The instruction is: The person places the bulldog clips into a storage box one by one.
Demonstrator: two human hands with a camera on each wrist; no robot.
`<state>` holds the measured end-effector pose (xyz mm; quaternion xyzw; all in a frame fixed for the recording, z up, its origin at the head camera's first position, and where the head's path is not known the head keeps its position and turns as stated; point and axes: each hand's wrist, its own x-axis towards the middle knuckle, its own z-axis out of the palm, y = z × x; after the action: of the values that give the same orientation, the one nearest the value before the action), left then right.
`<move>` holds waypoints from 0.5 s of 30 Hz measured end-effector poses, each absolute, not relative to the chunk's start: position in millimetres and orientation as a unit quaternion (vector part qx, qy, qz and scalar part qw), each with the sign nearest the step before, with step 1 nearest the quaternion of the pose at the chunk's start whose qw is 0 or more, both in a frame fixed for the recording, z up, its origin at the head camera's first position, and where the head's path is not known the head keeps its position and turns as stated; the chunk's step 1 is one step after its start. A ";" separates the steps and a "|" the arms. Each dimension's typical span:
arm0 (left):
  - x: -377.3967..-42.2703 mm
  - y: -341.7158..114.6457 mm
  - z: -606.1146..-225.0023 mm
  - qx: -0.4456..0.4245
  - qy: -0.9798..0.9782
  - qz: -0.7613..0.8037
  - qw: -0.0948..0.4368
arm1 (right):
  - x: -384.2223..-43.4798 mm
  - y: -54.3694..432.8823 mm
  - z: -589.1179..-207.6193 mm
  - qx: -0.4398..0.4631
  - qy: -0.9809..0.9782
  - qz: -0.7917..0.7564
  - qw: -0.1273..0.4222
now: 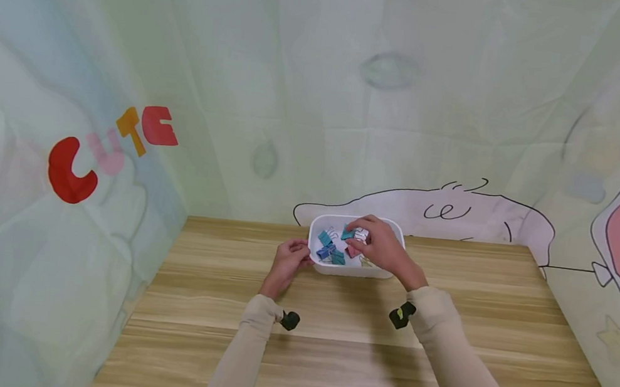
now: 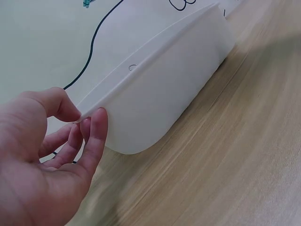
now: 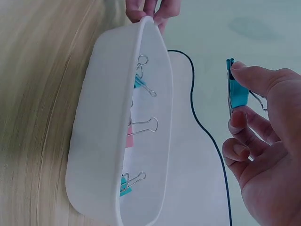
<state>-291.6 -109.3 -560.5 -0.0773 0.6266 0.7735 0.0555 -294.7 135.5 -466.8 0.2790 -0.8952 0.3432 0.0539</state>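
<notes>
A white plastic box (image 1: 353,272) stands at the back of the table with several binder clips inside. My left hand (image 1: 287,264) pinches the rim at the box's left end between thumb and fingers, seen close up in the left wrist view. Above the box, my right hand (image 1: 382,246) holds a teal binder clip (image 3: 239,93) between thumb and fingertips. Among the clips in the box are a blue one (image 1: 325,252), a teal one (image 1: 338,258) and a pink one (image 3: 129,137) with its wire handles raised. The right hand partly hides the box's contents in the head view.
The wood-grain table (image 1: 326,359) reaches back to a printed cloth backdrop (image 1: 298,91) directly behind the box. More cloth hangs along the left and right sides. Dark wrist cameras sit on the left (image 1: 289,321) and right (image 1: 402,315) wrists.
</notes>
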 end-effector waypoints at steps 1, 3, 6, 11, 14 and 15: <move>-291.8 -109.5 -560.5 -0.077 0.626 0.774 0.057 | -295.2 136.3 -467.2 0.278 -0.895 0.344 0.053; -292.5 -109.5 -560.5 -0.077 0.627 0.773 0.058 | -295.6 137.4 -467.9 0.277 -0.896 0.344 0.053; -292.8 -109.4 -560.5 -0.079 0.630 0.770 0.062 | -295.6 138.1 -468.5 0.276 -0.896 0.344 0.055; -292.8 -108.7 -561.3 -0.082 0.636 0.765 0.059 | -295.3 139.8 -468.3 0.266 -0.898 0.346 0.048; -292.6 -108.0 -561.4 -0.082 0.635 0.766 0.053 | -294.5 141.1 -468.6 0.248 -0.901 0.354 0.033; -292.6 -108.0 -561.3 -0.082 0.635 0.766 0.052 | -294.3 141.5 -468.9 0.242 -0.902 0.356 0.028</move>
<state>-292.6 -108.0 -561.3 -0.0825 0.6350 0.7663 0.0523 -294.3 141.5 -468.9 0.2415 -0.9022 0.3563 0.0277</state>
